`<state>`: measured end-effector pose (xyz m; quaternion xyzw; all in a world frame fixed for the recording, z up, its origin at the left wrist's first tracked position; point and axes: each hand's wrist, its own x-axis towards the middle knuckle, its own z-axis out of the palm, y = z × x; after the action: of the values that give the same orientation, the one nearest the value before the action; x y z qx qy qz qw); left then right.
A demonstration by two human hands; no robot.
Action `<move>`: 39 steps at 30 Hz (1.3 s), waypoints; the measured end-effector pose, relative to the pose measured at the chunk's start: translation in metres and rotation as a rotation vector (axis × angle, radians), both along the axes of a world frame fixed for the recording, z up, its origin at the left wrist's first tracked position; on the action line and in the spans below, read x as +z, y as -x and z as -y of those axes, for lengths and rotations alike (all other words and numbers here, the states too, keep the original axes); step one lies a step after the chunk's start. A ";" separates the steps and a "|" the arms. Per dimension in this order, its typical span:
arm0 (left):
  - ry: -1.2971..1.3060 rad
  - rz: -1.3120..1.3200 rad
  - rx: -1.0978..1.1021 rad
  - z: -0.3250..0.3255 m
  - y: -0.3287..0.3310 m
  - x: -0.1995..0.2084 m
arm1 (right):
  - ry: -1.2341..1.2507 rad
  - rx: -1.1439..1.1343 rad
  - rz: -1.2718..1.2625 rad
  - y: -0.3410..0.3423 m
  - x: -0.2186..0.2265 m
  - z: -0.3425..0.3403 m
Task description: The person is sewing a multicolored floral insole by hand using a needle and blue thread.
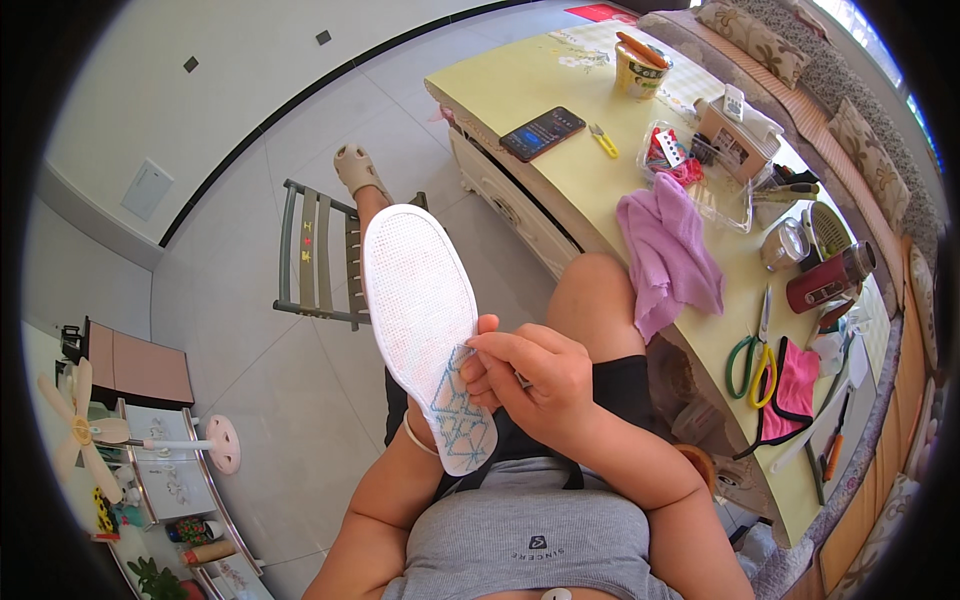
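Note:
A white shoe insole (418,285) with a woven-looking surface is held up in front of my lap, tilted. Blue zigzag stitching (462,415) covers its heel end. My left hand (419,424), a pale bangle at the wrist, supports it from behind; most of its fingers are hidden by the insole. At the insole's right edge, beside the top of the stitching, my right hand (535,375) has thumb and forefinger pinched together. Whatever lies in that pinch is too small to make out.
Right of me, a yellow-topped table (560,185) bears a phone (542,133), yellow snips (604,141), a purple cloth (672,250), scissors (757,360) and a maroon flask (830,278). A folding stool (325,255) supports my foot. A fan (85,430) stands left.

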<state>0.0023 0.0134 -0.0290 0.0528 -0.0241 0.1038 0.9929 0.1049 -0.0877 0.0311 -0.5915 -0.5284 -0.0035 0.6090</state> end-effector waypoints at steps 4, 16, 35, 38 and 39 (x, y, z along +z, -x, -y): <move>-0.032 0.037 -0.024 -0.002 -0.001 0.002 | 0.002 -0.015 0.021 0.000 0.000 0.000; -0.615 -0.413 0.345 0.000 0.008 0.025 | 0.162 0.193 -0.553 -0.013 -0.021 0.018; -1.166 -0.652 0.689 0.009 0.001 0.018 | -0.062 0.019 0.052 -0.014 -0.016 0.012; -1.238 -0.768 0.851 -0.005 0.001 0.021 | -0.385 0.502 -1.045 -0.022 0.008 0.031; -1.275 -0.814 0.945 -0.013 0.005 0.019 | -0.495 0.480 -1.078 -0.035 0.021 0.040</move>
<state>-0.0027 0.0267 -0.0101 0.6323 0.3017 0.4423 0.5599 0.1402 -0.1275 0.0522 -0.2174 -0.2493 0.3090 0.8917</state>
